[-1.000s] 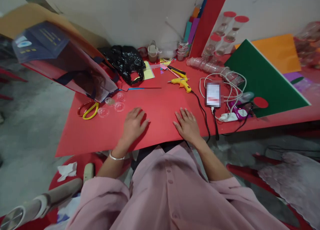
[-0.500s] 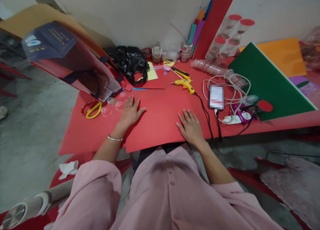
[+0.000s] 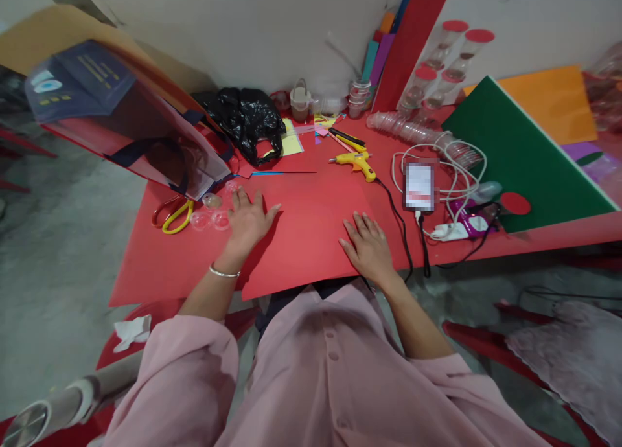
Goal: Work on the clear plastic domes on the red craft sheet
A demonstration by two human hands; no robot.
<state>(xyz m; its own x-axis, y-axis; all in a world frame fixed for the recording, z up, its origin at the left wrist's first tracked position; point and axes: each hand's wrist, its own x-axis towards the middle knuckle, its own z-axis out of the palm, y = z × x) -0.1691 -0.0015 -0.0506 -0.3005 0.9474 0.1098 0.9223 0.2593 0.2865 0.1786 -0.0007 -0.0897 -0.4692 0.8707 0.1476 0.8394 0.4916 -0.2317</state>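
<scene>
My left hand (image 3: 250,222), with a bangle at the wrist, has its fingers spread over the left edge of a red sheet (image 3: 306,230). Close to its fingertips lie several clear plastic domes (image 3: 199,221). Scissors (image 3: 177,217) with yellow and red handles rest farther left, their blades hidden under a bag. My right hand (image 3: 368,245) lies flat with fingers apart on the right side of the red sheet. Beyond it is a yellow glue gun (image 3: 357,164), its black cord running down past that hand. Neither hand holds anything.
A large paper bag (image 3: 160,116) stands at the left, beside a black plastic bag (image 3: 247,120). To the right are a phone (image 3: 419,184) with white cables, stacked clear cups (image 3: 405,128) and a green board (image 3: 525,162). Hourglass-like pieces (image 3: 441,45) stand near the wall.
My left hand has shifted slightly left and turned a little, its fingers now nearer the plastic domes. My right hand stays in place on the sheet. The view has moved slightly.
</scene>
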